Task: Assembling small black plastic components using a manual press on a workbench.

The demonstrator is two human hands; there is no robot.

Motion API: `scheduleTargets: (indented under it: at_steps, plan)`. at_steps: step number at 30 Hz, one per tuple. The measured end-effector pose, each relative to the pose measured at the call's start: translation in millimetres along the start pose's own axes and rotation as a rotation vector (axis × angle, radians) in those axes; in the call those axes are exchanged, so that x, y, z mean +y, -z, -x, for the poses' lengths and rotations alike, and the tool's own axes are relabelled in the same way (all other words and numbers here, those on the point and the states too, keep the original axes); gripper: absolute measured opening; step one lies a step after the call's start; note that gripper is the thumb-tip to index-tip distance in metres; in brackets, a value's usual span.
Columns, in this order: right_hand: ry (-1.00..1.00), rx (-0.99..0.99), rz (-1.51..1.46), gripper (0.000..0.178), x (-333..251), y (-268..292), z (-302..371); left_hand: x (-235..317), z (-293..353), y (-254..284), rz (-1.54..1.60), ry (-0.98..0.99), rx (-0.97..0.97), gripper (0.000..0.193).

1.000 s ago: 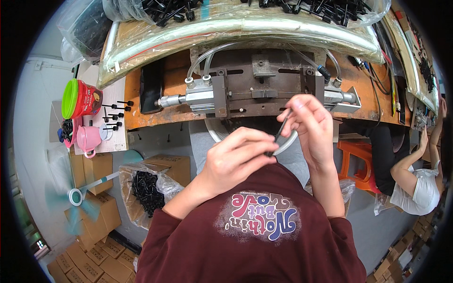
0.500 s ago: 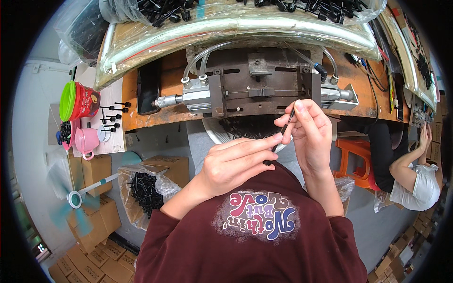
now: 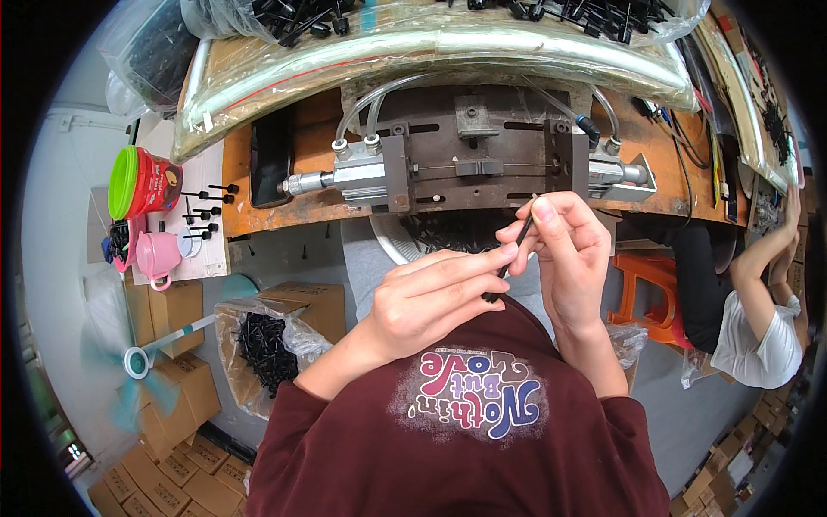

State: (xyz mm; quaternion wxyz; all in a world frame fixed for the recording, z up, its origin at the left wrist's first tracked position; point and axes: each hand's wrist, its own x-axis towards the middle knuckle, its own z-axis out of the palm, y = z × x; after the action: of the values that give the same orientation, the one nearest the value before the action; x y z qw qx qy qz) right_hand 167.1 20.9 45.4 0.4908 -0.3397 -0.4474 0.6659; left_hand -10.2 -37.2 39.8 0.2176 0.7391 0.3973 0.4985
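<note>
The thin black rod [image 3: 515, 247] pinched between the fingers [image 3: 482, 261] of both hands looks like matt plastic. The counter [image 3: 245, 185] is worn, rough wood, stained dark in patches. On it sits a press fixture [image 3: 469, 164] of dull, rusty-brown metal, flanked by a smooth silvery metal cylinder [image 3: 345, 178] and fed by clear, glossy plastic tubes [image 3: 370, 103]. Glossy clear plastic sheeting [image 3: 413, 52] wraps the shelf above. The sweatshirt [image 3: 465, 431] is soft matt maroon cloth with a cracked print. The boxes [image 3: 168, 306] are plain matt cardboard. The pink cup [image 3: 159, 257] is shiny plastic.
</note>
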Motion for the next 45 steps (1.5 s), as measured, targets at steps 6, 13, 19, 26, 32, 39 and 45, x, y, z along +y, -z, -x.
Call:
scheduleTargets:
  at_steps: [6,13,19,26,32,39,45]
  plan:
    - [-0.013,-0.011,-0.014,0.019,0,0,1,1,1,0,-0.005,0.002,0.002,0.03]
    - [0.086,-0.073,0.002,0.013,3,8,-4,0,0,2,0.025,-0.007,-0.002,0.024]
    - [0.176,-0.039,0.105,0.017,-1,4,-7,-4,-1,1,0.012,-0.045,0.006,0.023]
    - [0.203,-0.073,0.137,0.014,-1,4,-18,-9,-4,1,-0.044,-0.047,0.023,0.031]
    - [0.279,-0.035,0.628,0.031,-16,-3,-54,-20,-1,-1,-0.12,0.052,0.102,0.028]
    - [0.951,0.224,1.397,0.028,-42,-1,-179,-44,0,-26,-0.494,0.001,0.051,0.026]
    - [0.908,0.18,1.427,0.024,-33,-6,-199,-53,-4,-37,-0.656,-0.009,0.007,0.027]
